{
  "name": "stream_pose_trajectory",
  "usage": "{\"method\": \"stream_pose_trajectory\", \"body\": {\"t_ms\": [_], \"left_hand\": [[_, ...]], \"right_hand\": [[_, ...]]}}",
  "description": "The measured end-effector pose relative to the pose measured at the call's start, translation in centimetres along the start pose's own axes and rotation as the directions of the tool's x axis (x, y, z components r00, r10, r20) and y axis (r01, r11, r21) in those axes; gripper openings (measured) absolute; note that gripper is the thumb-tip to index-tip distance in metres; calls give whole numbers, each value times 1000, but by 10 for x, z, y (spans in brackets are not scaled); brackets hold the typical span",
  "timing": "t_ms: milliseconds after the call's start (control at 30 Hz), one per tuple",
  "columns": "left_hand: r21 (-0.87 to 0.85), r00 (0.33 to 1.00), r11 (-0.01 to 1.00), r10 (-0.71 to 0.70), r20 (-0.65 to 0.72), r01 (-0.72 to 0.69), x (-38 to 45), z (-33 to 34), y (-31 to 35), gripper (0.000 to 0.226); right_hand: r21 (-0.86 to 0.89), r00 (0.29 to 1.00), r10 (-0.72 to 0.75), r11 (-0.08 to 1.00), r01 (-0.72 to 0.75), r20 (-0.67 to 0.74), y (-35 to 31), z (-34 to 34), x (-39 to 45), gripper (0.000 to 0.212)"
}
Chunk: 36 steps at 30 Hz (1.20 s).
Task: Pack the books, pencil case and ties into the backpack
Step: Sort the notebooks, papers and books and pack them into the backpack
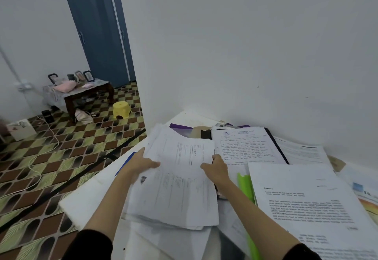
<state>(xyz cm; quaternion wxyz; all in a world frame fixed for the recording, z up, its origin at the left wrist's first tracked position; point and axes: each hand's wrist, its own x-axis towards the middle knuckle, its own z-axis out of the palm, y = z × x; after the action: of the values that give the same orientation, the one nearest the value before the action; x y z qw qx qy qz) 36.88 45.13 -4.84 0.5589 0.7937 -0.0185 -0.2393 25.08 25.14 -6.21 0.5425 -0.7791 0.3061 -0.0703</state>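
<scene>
1. Head view: a thick stack of white printed paper sheets (180,178) is gripped at both side edges, raised slightly over a white table (86,200) that is covered with documents.
2. The left hand (141,165) is curled around the stack's left edge, thumb laid on top and pointing right, fingers hidden beneath the sheets.
3. The right hand (216,168) is clamped on the stack's right edge, thumb pressed on the top sheet, fingers tucked under.
4. Black sleeves (90,245) are seen at both forearms near the bottom edge.
5. Just right of the stack, a handwritten white page in a dark-edged folder (245,147) is lying flat against the wall side of the table.
6. A bright green plastic folder (246,190) is wedged beneath a large typed white sheet (302,202) at the right.
7. A purple-edged clear file (180,128) is seen beyond the stack, near the white wall (245,44).
8. No backpack, pencil case or ties can be made out among the papers.
9. Across the brown-and-green patterned floor (61,147), a small yellow plastic stool (121,110) is placed beside a low dark wooden table (88,94), with a blue door (102,26) behind.
</scene>
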Motion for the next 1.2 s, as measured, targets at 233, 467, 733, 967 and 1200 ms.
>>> {"method": "stream_pose_trajectory", "body": {"t_ms": [233,467,733,967,1200], "left_hand": [[-111,902,898,431,31,-426,-43,9,64,53],[-286,777,735,626,-62,-615,-62,63,133,30],[-427,807,739,589,35,-521,-31,184,171,37],[-411,822,786,554,135,-462,-10,224,179,39],[-430,797,752,593,112,-500,6,232,170,81]], "right_hand": [[373,1000,-11,928,11,-1,-21,-28,9,59],[661,965,-220,704,259,-143,-71,-125,6,34],[564,897,-248,707,426,-367,-56,-216,10,28],[470,881,-189,787,400,-435,-14,-260,20,35],[444,883,-211,801,402,-418,-7,-261,33,30]]}}
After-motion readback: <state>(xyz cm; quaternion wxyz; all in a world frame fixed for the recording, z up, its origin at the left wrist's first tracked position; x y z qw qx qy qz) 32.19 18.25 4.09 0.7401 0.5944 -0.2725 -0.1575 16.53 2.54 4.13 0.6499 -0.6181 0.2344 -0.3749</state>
